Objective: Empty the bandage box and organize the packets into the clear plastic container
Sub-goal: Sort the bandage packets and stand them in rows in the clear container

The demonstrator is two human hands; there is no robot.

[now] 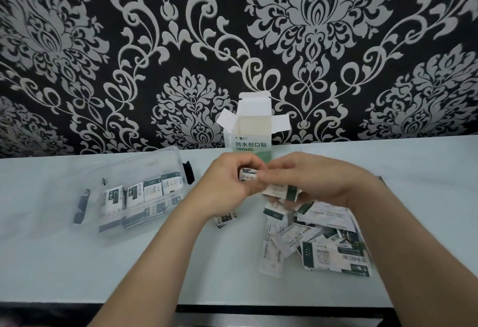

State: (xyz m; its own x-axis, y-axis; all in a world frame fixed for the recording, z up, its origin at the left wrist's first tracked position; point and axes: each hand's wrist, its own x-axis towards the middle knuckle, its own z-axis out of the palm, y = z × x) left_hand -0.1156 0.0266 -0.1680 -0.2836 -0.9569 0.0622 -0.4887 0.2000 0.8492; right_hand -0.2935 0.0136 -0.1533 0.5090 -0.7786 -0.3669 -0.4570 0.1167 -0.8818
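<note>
The white and green bandage box [250,130] stands upright at the back of the table with its top flaps open. To the left sits the clear plastic container [134,189], holding several white and green packets stood in a row. A loose pile of packets [318,238] lies at the right. My left hand [227,184] and my right hand [310,179] meet in front of the box. They grip a small bunch of packets [261,181] between them. One more packet [225,219] lies under my left wrist.
The white table [51,262] ends at a dark front edge [258,310]. A patterned black and silver wall [181,42] rises right behind the box. The container's black latches [188,172] stick out at its ends.
</note>
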